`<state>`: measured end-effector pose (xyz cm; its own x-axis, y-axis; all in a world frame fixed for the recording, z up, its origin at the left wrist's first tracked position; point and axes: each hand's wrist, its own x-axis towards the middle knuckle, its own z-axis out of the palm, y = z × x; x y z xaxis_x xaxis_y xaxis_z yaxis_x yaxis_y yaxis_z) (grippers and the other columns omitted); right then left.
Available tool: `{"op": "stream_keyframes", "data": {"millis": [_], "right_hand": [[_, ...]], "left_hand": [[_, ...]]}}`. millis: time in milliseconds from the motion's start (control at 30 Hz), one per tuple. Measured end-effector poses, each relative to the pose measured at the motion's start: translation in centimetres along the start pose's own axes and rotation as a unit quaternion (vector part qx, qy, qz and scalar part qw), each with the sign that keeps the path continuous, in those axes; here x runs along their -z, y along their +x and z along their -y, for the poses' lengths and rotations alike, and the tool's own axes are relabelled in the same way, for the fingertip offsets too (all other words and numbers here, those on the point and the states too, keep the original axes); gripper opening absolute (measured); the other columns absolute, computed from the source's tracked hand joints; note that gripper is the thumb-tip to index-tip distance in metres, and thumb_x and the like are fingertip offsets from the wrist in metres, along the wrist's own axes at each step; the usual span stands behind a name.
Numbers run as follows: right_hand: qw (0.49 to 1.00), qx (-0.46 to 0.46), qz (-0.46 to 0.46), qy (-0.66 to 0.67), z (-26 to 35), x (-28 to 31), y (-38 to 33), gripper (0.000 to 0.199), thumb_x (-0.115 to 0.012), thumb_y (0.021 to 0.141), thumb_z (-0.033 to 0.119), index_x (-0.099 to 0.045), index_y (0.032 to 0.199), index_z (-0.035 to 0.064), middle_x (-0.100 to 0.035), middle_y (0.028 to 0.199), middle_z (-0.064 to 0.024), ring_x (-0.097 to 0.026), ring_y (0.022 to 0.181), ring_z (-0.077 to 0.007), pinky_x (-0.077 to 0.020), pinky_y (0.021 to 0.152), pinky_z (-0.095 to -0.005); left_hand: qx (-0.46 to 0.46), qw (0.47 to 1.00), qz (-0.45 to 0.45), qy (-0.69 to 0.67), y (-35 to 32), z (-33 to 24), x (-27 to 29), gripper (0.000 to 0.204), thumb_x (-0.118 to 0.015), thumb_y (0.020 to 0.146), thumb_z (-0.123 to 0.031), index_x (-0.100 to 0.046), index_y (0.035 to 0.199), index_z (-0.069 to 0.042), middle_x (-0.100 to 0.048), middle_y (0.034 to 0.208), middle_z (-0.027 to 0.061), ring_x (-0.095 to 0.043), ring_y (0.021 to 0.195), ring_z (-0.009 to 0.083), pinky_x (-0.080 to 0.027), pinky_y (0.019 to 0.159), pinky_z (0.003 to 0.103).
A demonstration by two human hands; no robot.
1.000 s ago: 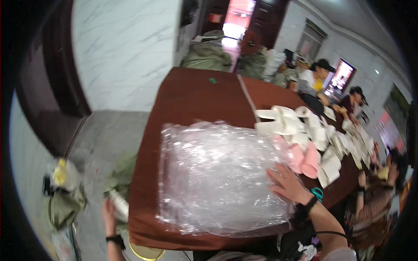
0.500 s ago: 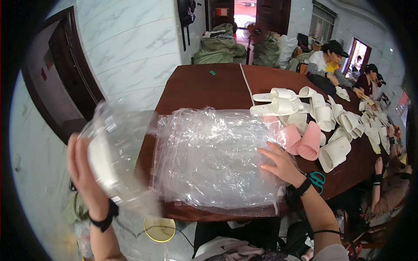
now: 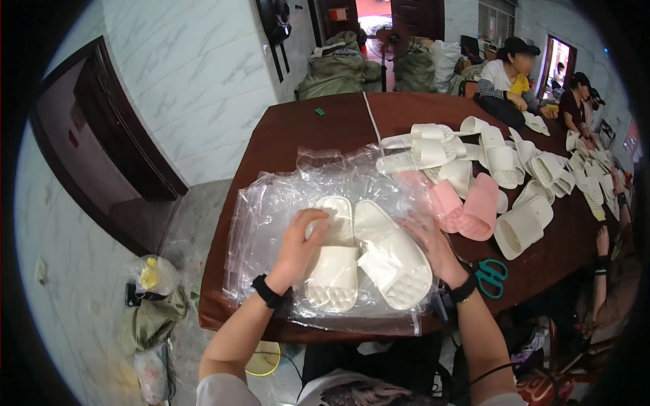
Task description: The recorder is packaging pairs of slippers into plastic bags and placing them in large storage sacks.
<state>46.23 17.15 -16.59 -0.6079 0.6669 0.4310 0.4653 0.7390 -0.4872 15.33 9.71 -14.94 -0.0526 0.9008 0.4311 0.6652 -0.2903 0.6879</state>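
Two cream slippers lie side by side on a stack of clear plastic bags (image 3: pixel 261 237) at the near part of the table. The left slipper (image 3: pixel 331 271) lies fairly straight, while the right slipper (image 3: pixel 399 264) slants with its toe end to the lower right. Clear plastic shines around them; whether they are inside a bag I cannot tell. My left hand (image 3: pixel 298 245) rests by the left slipper, thumb and fingers apart, fingertips near its heel. On the other side, my right hand (image 3: pixel 433 245) is spread beside the right slipper, over the plastic.
Pink slippers (image 3: pixel 477 206) and a heap of cream slippers (image 3: pixel 433 145) cover the table's right side. Green-handled scissors (image 3: pixel 491 277) lie near my right wrist. Co-workers (image 3: pixel 508 81) sit along the far right. A yellow-rimmed bin (image 3: pixel 264 358) stands on the floor.
My left hand has come in from the far left with the cream footwear in clear plastic. The pair now lies on the bag stack. My right hand stays at the stack's right side.
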Motion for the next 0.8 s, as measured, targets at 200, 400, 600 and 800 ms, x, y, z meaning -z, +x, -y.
{"op": "stream_keyframes", "data": {"millis": [200, 400, 600, 800], "right_hand": [[0.973, -0.055, -0.087, 0.207, -0.3, -0.9, -0.4, 0.037, -0.059, 0.088, 0.005, -0.062, 0.125, 0.0069, -0.056, 0.131, -0.0212, -0.049, 0.126, -0.0373, -0.0385, 0.105, -0.0429], [0.96, -0.121, -0.246, 0.051, -1.1, 0.6, -0.9, 0.021, -0.058, 0.091, 0.006, -0.067, 0.109, 0.0028, -0.066, 0.109, -0.0131, -0.062, 0.098, -0.0278, -0.0479, 0.086, -0.0362], [0.993, -0.08, -0.08, -0.019, 8.2, 4.5, -1.1, 0.033, -0.065, 0.089, 0.016, -0.061, 0.12, 0.0058, -0.059, 0.123, -0.0125, -0.057, 0.11, -0.0301, -0.0461, 0.093, -0.0402], [0.994, -0.052, 0.033, -0.093, 9.7, 1.1, -1.9, 0.042, -0.067, 0.084, 0.016, -0.058, 0.124, 0.008, -0.05, 0.138, -0.0143, -0.051, 0.123, -0.034, -0.0432, 0.101, -0.0435]], "left_hand": [[-0.109, 0.984, -0.073, 0.123, 0.0, -0.9, 1.6, 0.038, -0.069, 0.088, -0.018, -0.059, 0.123, -0.009, -0.059, 0.122, 0.0129, -0.054, 0.117, 0.0329, -0.043, 0.1, 0.04], [-0.036, 0.994, 0.066, 0.084, -0.2, 0.1, 1.6, 0.045, -0.071, 0.086, -0.024, -0.06, 0.127, -0.008, -0.058, 0.127, 0.0147, -0.051, 0.121, 0.0343, -0.041, 0.103, 0.042], [0.081, 0.983, -0.043, -0.161, 0.3, 3.4, 3.3, 0.03, -0.063, 0.094, -0.021, -0.065, 0.118, -0.003, -0.068, 0.111, 0.0062, -0.06, 0.107, 0.0168, -0.043, 0.09, 0.028], [0.183, 0.928, -0.036, -0.323, 0.7, 4.8, 3.6, 0.027, -0.056, 0.099, -0.021, -0.066, 0.117, -0.005, -0.067, 0.108, 0.0014, -0.059, 0.102, 0.0127, -0.042, 0.088, 0.026]]}}
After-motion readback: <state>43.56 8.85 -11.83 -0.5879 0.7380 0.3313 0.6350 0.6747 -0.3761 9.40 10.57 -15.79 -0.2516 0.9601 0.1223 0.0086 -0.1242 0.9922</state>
